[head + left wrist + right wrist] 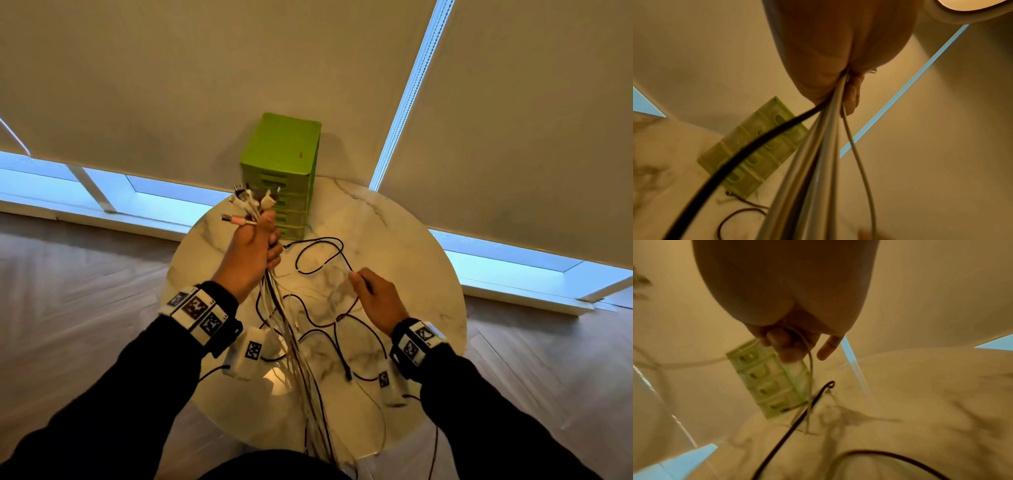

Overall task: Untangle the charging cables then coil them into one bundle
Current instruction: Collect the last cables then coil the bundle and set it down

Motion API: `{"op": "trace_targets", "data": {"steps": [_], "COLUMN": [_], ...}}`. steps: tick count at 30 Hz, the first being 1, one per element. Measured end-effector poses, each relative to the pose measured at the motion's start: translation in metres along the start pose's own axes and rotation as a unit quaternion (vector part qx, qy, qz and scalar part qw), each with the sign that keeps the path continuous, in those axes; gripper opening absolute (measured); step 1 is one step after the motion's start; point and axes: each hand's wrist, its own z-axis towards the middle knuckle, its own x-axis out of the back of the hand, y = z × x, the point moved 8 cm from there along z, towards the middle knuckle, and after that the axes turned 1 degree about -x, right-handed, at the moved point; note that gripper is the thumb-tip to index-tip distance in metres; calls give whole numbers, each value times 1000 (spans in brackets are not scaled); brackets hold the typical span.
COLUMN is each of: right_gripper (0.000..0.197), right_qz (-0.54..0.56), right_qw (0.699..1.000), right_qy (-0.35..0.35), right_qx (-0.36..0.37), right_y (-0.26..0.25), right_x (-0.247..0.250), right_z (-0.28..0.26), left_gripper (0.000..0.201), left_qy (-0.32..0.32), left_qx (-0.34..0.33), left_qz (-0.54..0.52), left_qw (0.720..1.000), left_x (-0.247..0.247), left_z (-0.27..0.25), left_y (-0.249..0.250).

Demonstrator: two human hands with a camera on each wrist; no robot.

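Note:
My left hand [258, 245] is raised above the round marble table [411, 240] and grips a bunch of white and dark charging cables [287, 329]. Their plugs [250, 204] fan out above the fist, and the strands hang down past the table's near edge. In the left wrist view the cable bunch [824, 146] leaves the closed fist [838, 65]. My right hand [371, 291] hovers over the table's middle and pinches a thin white cable [809, 360]. Black cable loops [320, 255] lie loose on the marble, seen in the right wrist view as a black cable [797, 421].
A green plastic drawer unit [282, 171] stands at the table's far edge, just behind the left hand. Window blinds hang behind the table. Wooden floor surrounds it. Small white tagged devices [248, 353] hang below both wrists.

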Motion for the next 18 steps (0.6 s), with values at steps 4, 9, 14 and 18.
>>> {"op": "trace_targets", "data": {"steps": [4,9,14,18], "right_gripper": [30,20,41,51], "right_qz": [100,73,25,-50], "right_qw": [991,985,976,966], "right_qy": [35,-67,-151,-225], "right_qx": [81,144,153,121], "right_y": [-73,-115,-97,-49], "right_x": [-5,-36,-53,-65], "right_z": [3,-10,-17,-25], "left_gripper": [38,46,42,41], "left_qy": [4,20,65,86], "left_qx": [49,84,57,14], "left_qz": [21,15,32,-46], "left_qw": [999,996,996,995], "left_x": [-17,-25,-19,-8], "left_z": [-15,-22,-22,-12], "left_y": [-34,-46,-39,-20]}}
